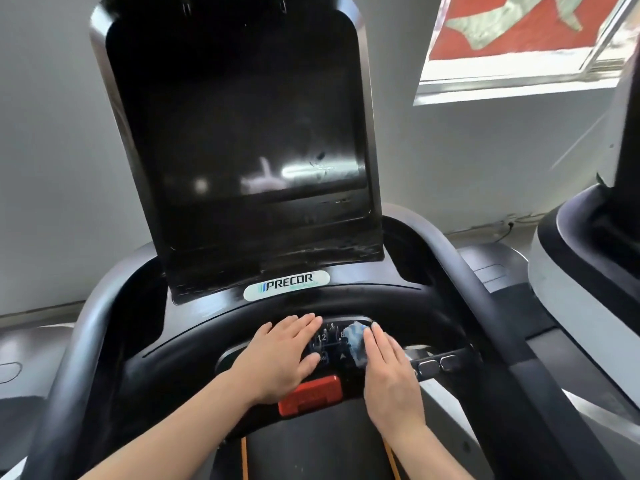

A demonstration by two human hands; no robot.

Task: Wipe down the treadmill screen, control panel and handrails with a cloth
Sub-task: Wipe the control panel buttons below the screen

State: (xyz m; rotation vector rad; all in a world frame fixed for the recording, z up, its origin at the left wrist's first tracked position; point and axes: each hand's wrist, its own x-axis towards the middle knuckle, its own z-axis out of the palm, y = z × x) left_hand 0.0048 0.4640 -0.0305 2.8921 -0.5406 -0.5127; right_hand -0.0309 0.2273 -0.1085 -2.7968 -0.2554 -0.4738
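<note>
Right hand [388, 368], fingers straight, presses small crumpled blue-white cloth [356, 342] flat on black button control panel [329, 344]. Left hand [280, 358] rests flat beside. Cloth looks soft, light; hold under the palm.

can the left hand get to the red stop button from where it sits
Probably yes. The left hand lies flat on the control panel, with the red stop button just beneath its palm edge; nothing lies between them, and the right hand presses the cloth further right.

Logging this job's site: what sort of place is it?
Most likely a gym. A Precor-branded treadmill with a big dark screen and red stop button fills the view, and another machine stands beside it.
</note>
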